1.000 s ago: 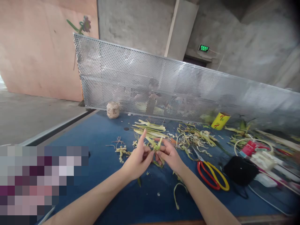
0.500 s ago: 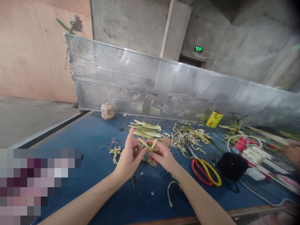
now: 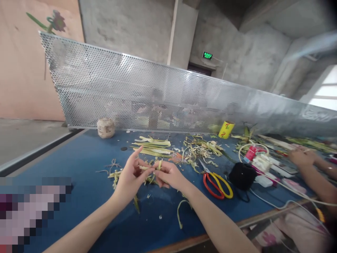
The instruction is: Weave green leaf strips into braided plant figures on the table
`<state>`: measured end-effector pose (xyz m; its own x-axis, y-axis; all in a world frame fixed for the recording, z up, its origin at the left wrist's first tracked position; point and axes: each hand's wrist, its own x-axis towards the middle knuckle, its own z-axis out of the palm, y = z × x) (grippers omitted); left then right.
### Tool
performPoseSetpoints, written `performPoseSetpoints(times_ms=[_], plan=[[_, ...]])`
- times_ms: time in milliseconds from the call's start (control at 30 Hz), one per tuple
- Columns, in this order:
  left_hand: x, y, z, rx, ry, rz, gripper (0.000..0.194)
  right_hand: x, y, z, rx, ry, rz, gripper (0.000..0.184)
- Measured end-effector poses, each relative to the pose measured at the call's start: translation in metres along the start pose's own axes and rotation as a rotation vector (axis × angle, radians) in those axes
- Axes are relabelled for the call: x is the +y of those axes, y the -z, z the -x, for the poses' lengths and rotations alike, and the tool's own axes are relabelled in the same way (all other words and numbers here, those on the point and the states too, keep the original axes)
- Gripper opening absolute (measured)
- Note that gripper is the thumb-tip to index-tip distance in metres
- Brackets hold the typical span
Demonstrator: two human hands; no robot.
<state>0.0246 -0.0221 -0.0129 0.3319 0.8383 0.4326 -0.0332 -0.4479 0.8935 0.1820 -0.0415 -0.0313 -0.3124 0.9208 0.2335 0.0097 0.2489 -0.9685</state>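
Over the blue table, my left hand (image 3: 131, 175) and my right hand (image 3: 170, 175) meet fingertip to fingertip. Both pinch a pale green leaf strip (image 3: 159, 164), which is bent and partly hidden by the fingers. The left thumb and index finger press its left part; the right fingers close around the other side. Beneath and behind the hands lie small knotted leaf pieces (image 3: 115, 175). Just beyond them rests a bundle of flat leaf strips (image 3: 155, 143). Scissors (image 3: 217, 184) with one red and one yellow handle lie to the right of my right hand.
A pile of curled leaf scraps (image 3: 202, 147) lies farther right, near a yellow can (image 3: 226, 129). Black yarn (image 3: 242, 175) and white cords sit beside a co-worker's hands (image 3: 302, 156). A perforated metal screen (image 3: 110, 84) borders the back, with a twine ball (image 3: 105, 127) before it.
The view has turned right, so the table things appear farther left and more of the co-worker's arms shows. My fingers have drawn closer together on the strip, whose raised ends have shifted.
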Motion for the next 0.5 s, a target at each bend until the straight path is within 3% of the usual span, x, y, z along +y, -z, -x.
performPoseSetpoints(times_ms=[167, 300, 500], plan=[[0.004, 0.004, -0.004, -0.063, 0.094, 0.060, 0.069, -0.002, -0.001, 0.001, 0.058, -0.004, 0.140, 0.010], [0.006, 0.007, -0.009, -0.120, 0.150, 0.074, 0.072, -0.005, -0.004, 0.002, 0.067, 0.001, 0.202, 0.016], [0.011, 0.009, -0.014, -0.131, 0.155, 0.057, 0.068, -0.010, -0.003, -0.002, 0.063, 0.036, 0.139, 0.016]])
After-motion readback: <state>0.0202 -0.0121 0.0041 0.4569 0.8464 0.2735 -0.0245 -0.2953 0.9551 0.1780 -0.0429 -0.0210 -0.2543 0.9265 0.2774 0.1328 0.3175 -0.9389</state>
